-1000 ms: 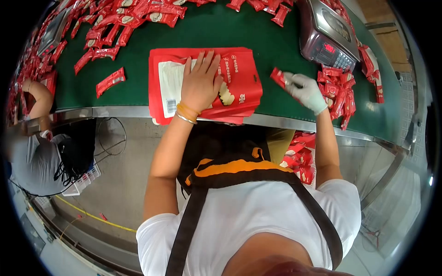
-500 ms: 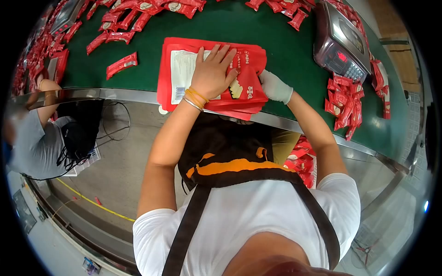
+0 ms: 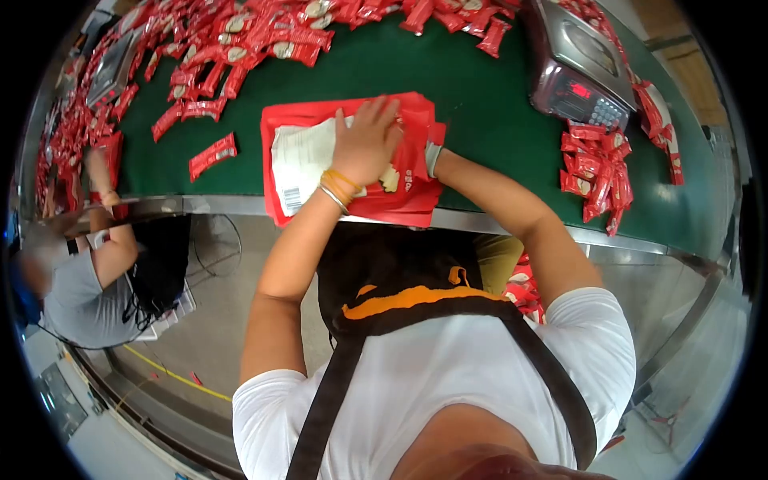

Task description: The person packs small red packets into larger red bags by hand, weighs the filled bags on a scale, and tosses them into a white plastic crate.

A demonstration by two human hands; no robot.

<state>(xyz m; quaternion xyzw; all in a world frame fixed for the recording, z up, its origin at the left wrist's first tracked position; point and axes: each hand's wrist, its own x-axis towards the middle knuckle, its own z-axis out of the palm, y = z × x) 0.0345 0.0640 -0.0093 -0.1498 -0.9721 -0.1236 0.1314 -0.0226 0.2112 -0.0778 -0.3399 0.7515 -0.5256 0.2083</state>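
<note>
A stack of flat red printed bags (image 3: 308, 160), with a white label panel and barcode on the top one, lies at the table's front edge. My bare left hand (image 3: 366, 148), with yellow bands and a bangle at the wrist, rests on the top bag with its fingers stretched out, slightly blurred. My right hand (image 3: 433, 158) reaches in at the bag's right side. Only the pale glove cuff shows there; its fingers are hidden by the red bag material.
A digital scale (image 3: 582, 68) stands at the right, with a pile of small red packets (image 3: 596, 172) before it. Many more packets (image 3: 240, 36) cover the back and left of the green table (image 3: 480, 104). Another person (image 3: 88, 288) sits at the left.
My gloved right hand has moved left, from the bag's right edge to in or under the bag material. My left hand stays on top. The view has shifted slightly.
</note>
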